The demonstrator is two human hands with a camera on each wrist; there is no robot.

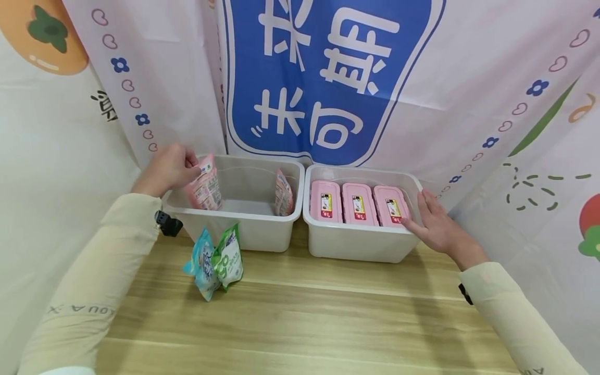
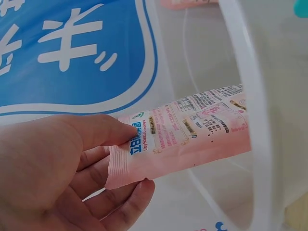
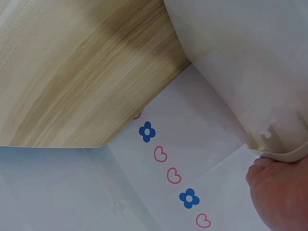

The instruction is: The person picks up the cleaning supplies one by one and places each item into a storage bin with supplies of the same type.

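L hand [image 1: 170,167] pinches pink packet [image 1: 206,188] by its top end, packet partly in L bin [image 1: 250,215], L side. R hand [image 1: 435,225], fingers straight, rests on rim of R bin [image 1: 358,247] w/ 3 pink boxes [image 1: 360,205]. Blue pack [image 1: 204,263] & green pack [image 1: 229,260] on desk [image 1: 300,323].

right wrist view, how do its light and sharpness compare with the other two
Right wrist: muted and a bit hazy, with dark patches on the bin wall near the right hand; left wrist: crisper, large print on the pink packet stands out, smallest text too fine to read; head: brightest, with a soft shadow across the right of the wooden table.
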